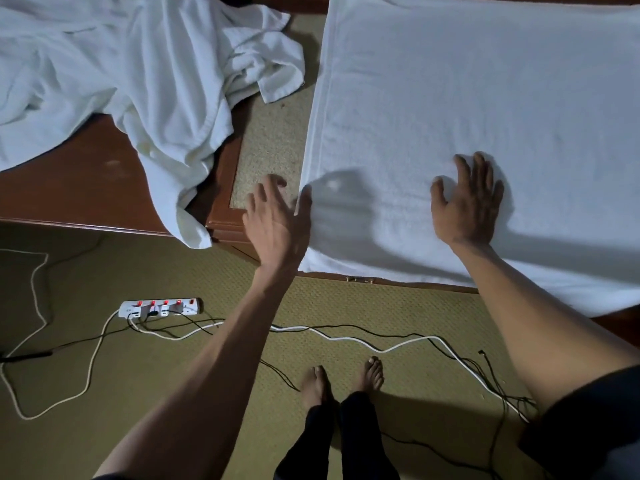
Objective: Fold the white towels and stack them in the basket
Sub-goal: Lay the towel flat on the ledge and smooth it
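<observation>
1. Right hand [465,206] lies palm down on the towel [467,81], with its fingers straight and spread, gripping nothing.
2. Left hand [277,220] is also released, fingers fanned, at the towel's left edge. Its thumb seems to touch the hem, though the shadow there makes this hard to tell.
3. The towel is spread flat over a table [398,282]. Its near edge hangs a little over the wooden front rim at the right.
4. To the left, across a gap with a beige surface, a heap [121,64] of crumpled white towels lies on a second table [79,188]. One end of the heap drapes over that table's edge.
5. On the floor [138,393] below the left arm sits a power strip [160,307] with red lit switches. A white cable [346,339] and thin black ones trail from it, passing in front of the person's bare feet [317,382].
</observation>
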